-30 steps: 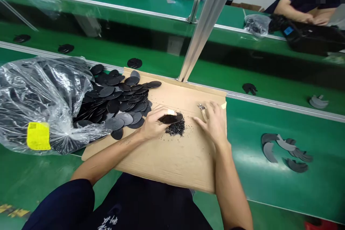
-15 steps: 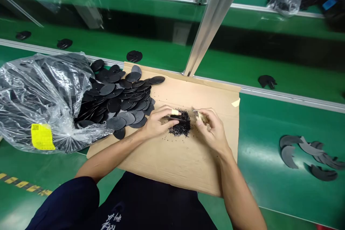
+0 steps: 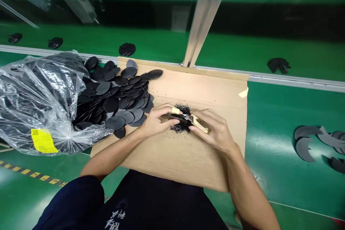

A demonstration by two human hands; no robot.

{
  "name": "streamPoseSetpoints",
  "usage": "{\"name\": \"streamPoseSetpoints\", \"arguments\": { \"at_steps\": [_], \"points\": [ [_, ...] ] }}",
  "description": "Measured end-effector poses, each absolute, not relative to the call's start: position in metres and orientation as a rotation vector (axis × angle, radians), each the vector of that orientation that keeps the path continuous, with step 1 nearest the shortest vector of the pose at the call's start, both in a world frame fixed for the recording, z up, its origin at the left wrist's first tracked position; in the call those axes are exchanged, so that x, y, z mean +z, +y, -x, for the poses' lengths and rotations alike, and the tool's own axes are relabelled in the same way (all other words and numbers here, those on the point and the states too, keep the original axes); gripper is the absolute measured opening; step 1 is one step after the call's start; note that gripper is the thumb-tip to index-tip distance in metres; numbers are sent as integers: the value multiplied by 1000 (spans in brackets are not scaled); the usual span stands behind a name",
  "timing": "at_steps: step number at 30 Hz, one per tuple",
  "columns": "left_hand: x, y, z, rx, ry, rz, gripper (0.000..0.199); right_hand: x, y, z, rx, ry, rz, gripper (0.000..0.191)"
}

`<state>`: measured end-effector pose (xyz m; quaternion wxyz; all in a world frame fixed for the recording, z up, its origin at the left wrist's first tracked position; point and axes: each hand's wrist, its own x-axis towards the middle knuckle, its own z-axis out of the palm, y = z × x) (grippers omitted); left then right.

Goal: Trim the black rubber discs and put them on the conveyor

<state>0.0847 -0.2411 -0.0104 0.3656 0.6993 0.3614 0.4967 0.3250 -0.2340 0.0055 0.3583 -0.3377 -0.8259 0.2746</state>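
Between thumb and fingers, my left hand [image 3: 159, 120] holds a thin black disc [image 3: 170, 116] nearly edge-on. Yellow tape wraps one of its fingertips. My right hand [image 3: 215, 129] grips small nippers [image 3: 198, 124] with pale yellow handles, and their metal jaws meet the disc's right edge. Below both hands, a heap of tiny black bits [image 3: 182, 128] lies on a sheet of cardboard [image 3: 172, 158]. Close by on the left is a large pile of black oval discs [image 3: 125, 95].
A clear plastic bag [image 3: 40, 93] with a yellow label sits at the left beside the pile. Grey curved pieces [image 3: 306, 149] lie on the green table at the right. Behind the cardboard rises a metal post [image 3: 201, 21]; black pieces [image 3: 279, 65] lie beyond the rail.
My right hand has moved left, bringing the nippers' jaws to the disc. The left hand stays in nearly the same place. The view has tilted down slightly.
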Motion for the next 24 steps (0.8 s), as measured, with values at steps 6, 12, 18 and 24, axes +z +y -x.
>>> {"name": "streamPoseSetpoints", "arguments": {
  "at_steps": [6, 12, 18, 24],
  "points": [
    [-10, -242, -84, 1253, 909, -1794, 21, 6, -235, -327, 720, -2135, 869, 37],
    [-12, -244, -85, 1231, 921, -1768, 21, 7, -236, -326, 716, -2135, 863, 31],
    [-5, -242, -82, 1211, 949, -1842, 22, 9, -235, -331, 599, -2174, 912, 29],
    [-2, -241, -78, 1101, 923, -2112, 23, 12, -232, -336, 285, -2346, 984, 25]
  ]
}}
